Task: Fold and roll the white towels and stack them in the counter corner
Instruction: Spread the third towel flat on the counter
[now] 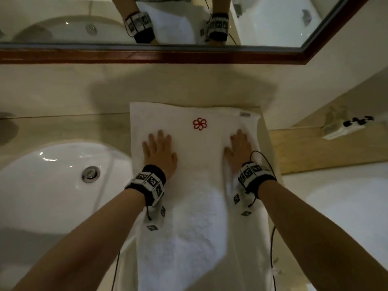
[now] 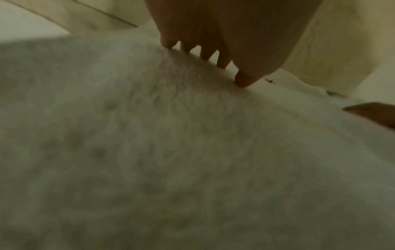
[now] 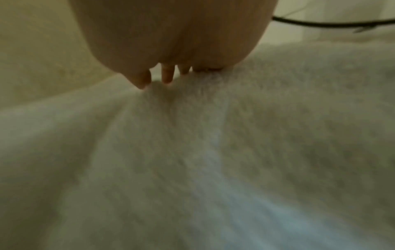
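At the left a white sink [image 1: 52, 177] sits in the counter [image 1: 315, 150]; just right of it the white towel [image 1: 189, 156] lies lengthwise, its near end spilling over the counter edge; the left hand [image 1: 160, 153] and, further right, the right hand [image 1: 239, 150] both press flat on it with straight fingers, gripping nothing; a ridge bunches by the right hand, so rolling now would likely trap creases, and the overhanging weight could drag the towel off.
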